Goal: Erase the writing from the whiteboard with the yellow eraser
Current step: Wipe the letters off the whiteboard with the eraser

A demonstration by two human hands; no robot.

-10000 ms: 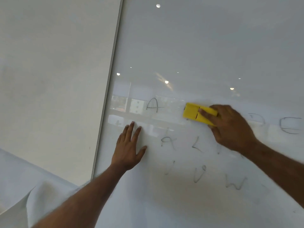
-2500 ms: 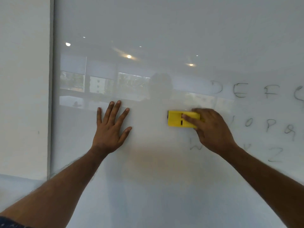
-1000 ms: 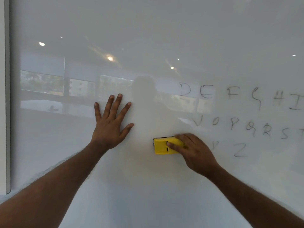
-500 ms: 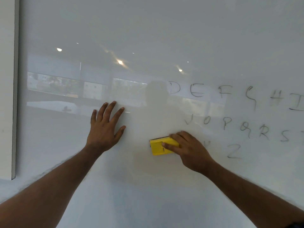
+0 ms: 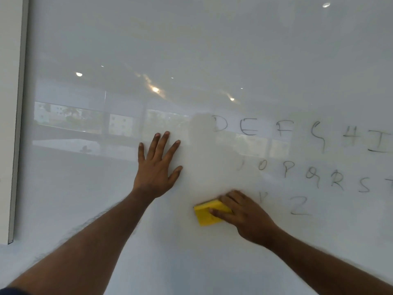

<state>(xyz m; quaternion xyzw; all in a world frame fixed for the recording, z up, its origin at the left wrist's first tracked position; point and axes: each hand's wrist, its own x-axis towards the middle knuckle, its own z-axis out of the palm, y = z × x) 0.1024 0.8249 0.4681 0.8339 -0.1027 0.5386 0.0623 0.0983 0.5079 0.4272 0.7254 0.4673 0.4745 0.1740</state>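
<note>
Glossy white whiteboard point(image 5: 212, 50), its grey frame edge point(image 5: 20, 124) at 9 o'clock. Three rows of black handwritten letters point(image 5: 312, 176) lie at 3 o'clock. A yellow rectangular eraser point(image 5: 204, 216) sits against the surface at 6 o'clock, left of the faint bottom row.

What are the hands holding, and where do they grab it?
The right hand grips the yellow eraser by its right end, against the whiteboard. The left hand holds nothing; it rests flat on the board.
</note>
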